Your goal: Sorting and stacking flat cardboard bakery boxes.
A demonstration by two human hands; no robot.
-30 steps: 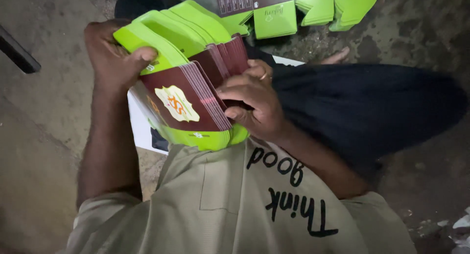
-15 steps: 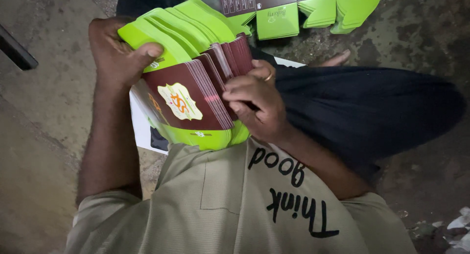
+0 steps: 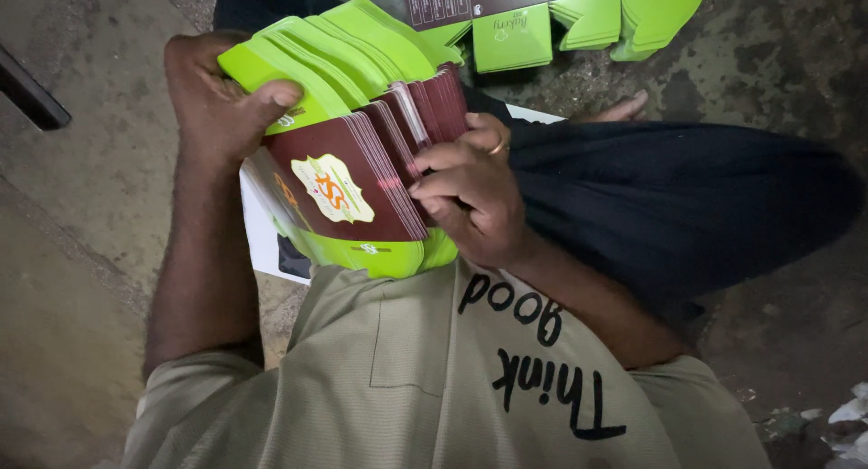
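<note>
The left hand [image 3: 221,98] clamps the top of a fanned carton stack [image 3: 362,162], thumb over its green flaps. The right hand [image 3: 475,198], at three o'clock of the stack, pinches its maroon edges. More cartons [image 3: 551,17] lie at twelve o'clock.

Carton stacks [image 3: 561,17] on concrete floor [image 3: 99,162]

Dim, stained concrete floor [image 3: 81,162]; white paper scraps [image 3: 845,415] at one corner
</note>
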